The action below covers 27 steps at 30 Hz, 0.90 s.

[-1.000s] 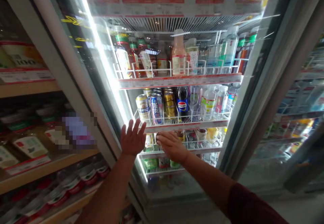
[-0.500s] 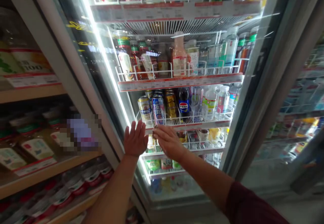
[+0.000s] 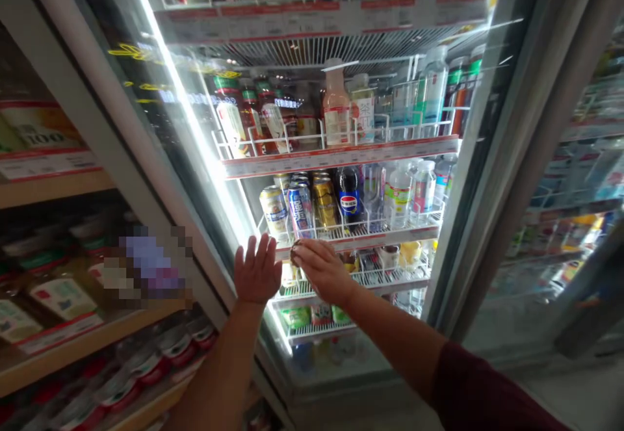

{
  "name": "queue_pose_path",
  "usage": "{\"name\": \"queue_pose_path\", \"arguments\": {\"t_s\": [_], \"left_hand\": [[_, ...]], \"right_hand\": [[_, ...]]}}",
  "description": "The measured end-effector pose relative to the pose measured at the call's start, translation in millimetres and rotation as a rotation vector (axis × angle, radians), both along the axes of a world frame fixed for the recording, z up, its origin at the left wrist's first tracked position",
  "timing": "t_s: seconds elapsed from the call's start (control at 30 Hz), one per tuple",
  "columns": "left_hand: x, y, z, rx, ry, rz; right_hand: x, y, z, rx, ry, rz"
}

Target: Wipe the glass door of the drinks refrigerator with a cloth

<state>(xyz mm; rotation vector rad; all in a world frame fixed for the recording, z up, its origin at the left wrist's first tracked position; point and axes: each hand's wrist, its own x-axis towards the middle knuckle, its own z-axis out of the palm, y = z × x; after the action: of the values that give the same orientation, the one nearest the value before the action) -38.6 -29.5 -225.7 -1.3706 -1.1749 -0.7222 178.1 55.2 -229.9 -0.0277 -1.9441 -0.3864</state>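
In front of a lit drinks fridge (image 3: pixel 329 158), both my arms reach forward. My left hand (image 3: pixel 257 270) is open, palm toward the fridge and fingers stretched upward; it holds nothing. Whether it touches the glass front, I cannot tell. Close to its right, my right hand (image 3: pixel 322 272) has its fingers bent together around a small dark thing (image 3: pixel 294 253), mostly hidden and too small to name. Behind and above the hands, a shelf carries a pale beer can (image 3: pixel 274 210), a blue can (image 3: pixel 300 210), gold cans (image 3: pixel 324 202) and a dark cola bottle (image 3: pixel 349 195).
Wooden shelves (image 3: pixel 58 184) with juice bottles (image 3: pixel 61 294) stand at the left, and red-labelled bottles (image 3: pixel 117 385) sit lower down. A thick door frame (image 3: pixel 507 145) edges the fridge's right side. Farther right is another drinks cabinet (image 3: pixel 575 190). Reflections lie over the glass.
The view has shifted slightly, so the fridge and shelves appear a little farther left. Both hands keep almost the same pose and place before the fridge.
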Motion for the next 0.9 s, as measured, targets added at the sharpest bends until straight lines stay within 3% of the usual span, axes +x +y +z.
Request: {"name": "queue_pose_path", "arguments": {"t_s": [0.07,0.23,0.33,0.4,0.47,0.67,0.83,0.9], "left_hand": [[-0.9,0.6,-1.4,-0.01,-0.017,-0.001],[-5.4,3.2,-7.6,-0.058,-0.093,-0.036],[-6.9,4.0,-9.2,-0.061,-0.099,-0.043],[-6.5,3.6,-8.6,-0.065,-0.088,-0.043],[-5.8,3.0,-7.5,-0.071,-0.073,-0.028],[-7.9,4.0,-10.9,-0.082,-0.126,-0.059],[-15.1,7.2,-17.8,-0.111,-0.182,-0.058],[-17.9,7.8,-19.0,-0.126,-0.201,-0.064]], "right_hand": [[2.9,0.5,-4.5,0.02,-0.002,0.014],[16.0,3.6,-43.9,0.171,-0.216,0.026],[34.6,17.2,-21.2,0.157,-0.117,-0.011],[46.5,27.6,4.7,0.054,0.0,-0.032],[53.9,33.3,18.4,-0.022,0.07,-0.038],[62.9,25.8,-10.7,0.094,-0.072,0.061],[79.0,41.9,21.0,-0.041,0.181,-0.003],[82.5,46.6,23.3,-0.056,0.231,-0.074]]}}
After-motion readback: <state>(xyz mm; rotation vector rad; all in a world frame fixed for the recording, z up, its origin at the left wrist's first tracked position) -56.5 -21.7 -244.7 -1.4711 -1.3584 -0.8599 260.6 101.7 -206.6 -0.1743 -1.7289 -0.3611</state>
